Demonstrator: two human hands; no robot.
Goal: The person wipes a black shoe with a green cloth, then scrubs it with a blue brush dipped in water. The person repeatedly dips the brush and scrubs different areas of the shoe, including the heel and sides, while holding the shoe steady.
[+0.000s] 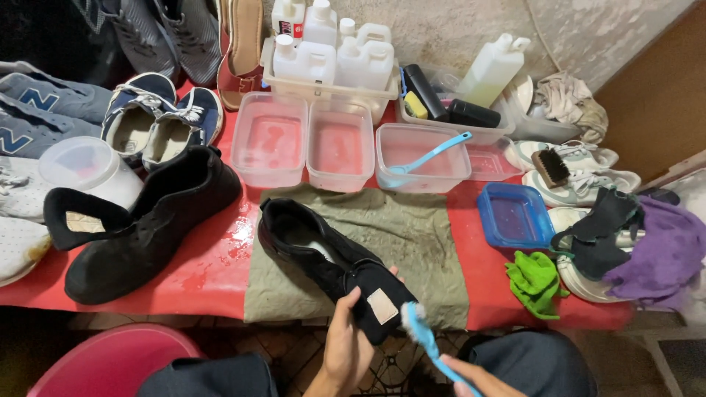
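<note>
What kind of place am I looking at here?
Probably a shoe-cleaning workbench. The left hand holds a black shoe over a cloth, the right hand a blue brush, with plastic tubs and cleaning bottles behind.

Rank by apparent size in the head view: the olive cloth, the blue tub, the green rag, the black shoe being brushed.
1. olive cloth
2. black shoe, though its nearness to the camera may enlarge it
3. blue tub and green rag: too alike to rank

A red-covered table (pixel 213 265) stands against a rough pale wall (pixel 456 29) over tiled floor (pixel 294 353)
</note>
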